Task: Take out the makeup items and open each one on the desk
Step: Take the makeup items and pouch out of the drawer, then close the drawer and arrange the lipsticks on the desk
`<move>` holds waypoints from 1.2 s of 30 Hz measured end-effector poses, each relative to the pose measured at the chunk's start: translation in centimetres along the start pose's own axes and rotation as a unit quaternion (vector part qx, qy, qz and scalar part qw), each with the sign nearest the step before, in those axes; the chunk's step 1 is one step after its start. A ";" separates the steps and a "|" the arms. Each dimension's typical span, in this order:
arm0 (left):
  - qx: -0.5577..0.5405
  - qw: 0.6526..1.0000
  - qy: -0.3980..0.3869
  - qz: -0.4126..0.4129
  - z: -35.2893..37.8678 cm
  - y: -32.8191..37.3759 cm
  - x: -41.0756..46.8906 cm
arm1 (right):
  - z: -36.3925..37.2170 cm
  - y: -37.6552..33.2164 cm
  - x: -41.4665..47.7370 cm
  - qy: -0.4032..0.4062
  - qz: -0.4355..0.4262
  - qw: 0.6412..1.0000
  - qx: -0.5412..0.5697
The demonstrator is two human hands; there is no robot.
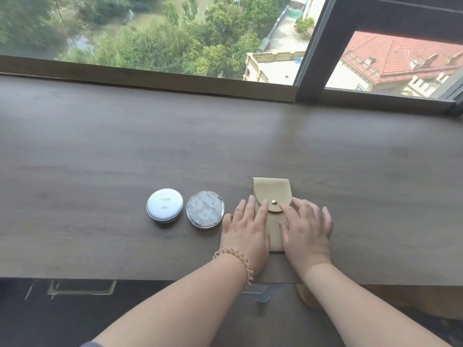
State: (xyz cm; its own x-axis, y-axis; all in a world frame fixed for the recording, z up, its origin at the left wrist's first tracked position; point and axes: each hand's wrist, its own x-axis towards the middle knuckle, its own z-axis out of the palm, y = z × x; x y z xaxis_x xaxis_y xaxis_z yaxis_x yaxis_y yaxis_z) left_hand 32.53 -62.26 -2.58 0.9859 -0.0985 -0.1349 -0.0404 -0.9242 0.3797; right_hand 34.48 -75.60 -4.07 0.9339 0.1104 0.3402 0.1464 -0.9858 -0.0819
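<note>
Head view: pinning the pouch (271,190) flat near the front edge of the bench (150,146), right of middle. Pressing its left side with the left hand (246,229), fingers straight, gripping nothing. Touching the flap just beside the snap (273,202) with the right hand (307,229), likewise spread and holding nothing. Leaving the white compact (164,205) and clear compact (205,212) lying closed further left along that edge. Seemingly starting on unfastening the pouch; next, likely needing a fingertip under the flap, lifting while bracing the body.
</note>
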 end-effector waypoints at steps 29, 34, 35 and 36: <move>0.071 0.936 0.210 -0.273 -25.5 -42.5 -38.4 | -9.3 -57.6 -11.8 -0.029 -0.310 0.914 0.261; 0.093 0.894 0.250 -0.361 -28.6 -51.5 -46.0 | -10.2 -69.0 -17.0 -0.079 -0.374 0.882 0.274; 0.082 0.887 0.255 -0.377 -28.8 -52.9 -47.0 | -10.3 -70.9 -17.5 -0.075 -0.398 0.873 0.272; 0.078 0.881 0.262 -0.386 -29.1 -53.9 -47.6 | -10.5 -72.4 -17.6 -0.072 -0.417 0.866 0.268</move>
State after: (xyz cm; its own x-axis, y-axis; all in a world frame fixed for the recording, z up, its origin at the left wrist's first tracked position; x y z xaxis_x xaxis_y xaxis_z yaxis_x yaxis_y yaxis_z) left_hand -7.55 3.00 10.01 0.6671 0.7278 0.1590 0.6938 -0.6847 0.2232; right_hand 3.97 -7.51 5.71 0.4560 0.8080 0.3732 0.8834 -0.3598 -0.3004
